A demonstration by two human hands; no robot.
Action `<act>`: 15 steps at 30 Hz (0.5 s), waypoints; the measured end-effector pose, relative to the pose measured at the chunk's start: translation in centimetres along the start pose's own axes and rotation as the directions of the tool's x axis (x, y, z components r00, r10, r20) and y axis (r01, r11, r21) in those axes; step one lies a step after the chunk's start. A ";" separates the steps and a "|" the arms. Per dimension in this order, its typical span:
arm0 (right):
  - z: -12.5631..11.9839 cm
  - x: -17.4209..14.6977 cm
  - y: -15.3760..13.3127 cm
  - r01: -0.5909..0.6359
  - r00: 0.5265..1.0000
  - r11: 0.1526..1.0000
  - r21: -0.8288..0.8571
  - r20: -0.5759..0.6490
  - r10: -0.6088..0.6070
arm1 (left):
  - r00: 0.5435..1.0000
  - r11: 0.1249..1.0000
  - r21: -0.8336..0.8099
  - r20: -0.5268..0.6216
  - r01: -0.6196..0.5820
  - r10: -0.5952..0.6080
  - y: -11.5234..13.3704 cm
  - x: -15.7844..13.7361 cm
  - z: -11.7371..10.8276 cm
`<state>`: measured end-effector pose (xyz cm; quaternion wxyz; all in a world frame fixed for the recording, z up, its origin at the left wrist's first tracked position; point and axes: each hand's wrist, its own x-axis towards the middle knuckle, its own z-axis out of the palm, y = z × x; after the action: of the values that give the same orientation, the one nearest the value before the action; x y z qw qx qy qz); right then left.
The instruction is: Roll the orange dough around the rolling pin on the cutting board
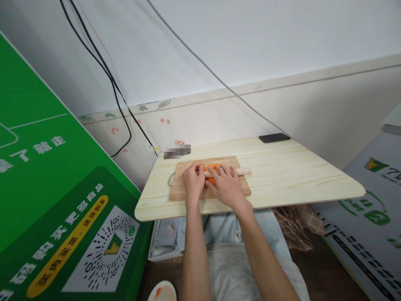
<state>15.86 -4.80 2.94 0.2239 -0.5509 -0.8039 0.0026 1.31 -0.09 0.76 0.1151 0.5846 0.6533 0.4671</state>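
A wooden cutting board [178, 194] lies near the front edge of the table, and a flat orange piece that looks like dough [211, 180] is on it. Across the orange piece lies a light wooden rolling pin [244, 171], its right end sticking out past my fingers. My left hand [194, 180] is curled over the pin's left end, which it hides. My right hand [226, 184] bends over the pin farther right, its fingers a little apart on top. Both hands cover much of the orange piece.
A black phone [274, 138] lies at the table's [297, 175] back right, and a blurred-out item [177, 151] at the back left. Below stand a white box [166, 238] and a white bowl with orange smears [163, 291]. A green panel [62, 188] rises at left.
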 end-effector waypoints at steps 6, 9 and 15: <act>0.1 0.5 -0.2 -0.040 0.999 0.999 -0.020 0.029 0.040 | 1.000 1.000 0.011 0.001 0.008 -0.008 -0.1 0.1 0.1; 0.9 1.5 -0.2 -0.084 0.996 0.996 -0.032 -0.016 0.084 | 1.000 0.999 0.032 0.009 0.029 -0.029 -0.1 0.2 0.2; 1.1 1.9 -0.1 -0.087 0.996 0.995 -0.039 -0.031 0.086 | 0.998 0.998 0.027 0.006 0.055 -0.055 0.0 0.2 0.2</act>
<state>14.83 -2.84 2.68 0.2244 -0.5895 -0.7758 -0.0121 1.40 0.22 0.75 0.1221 0.5696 0.6749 0.4529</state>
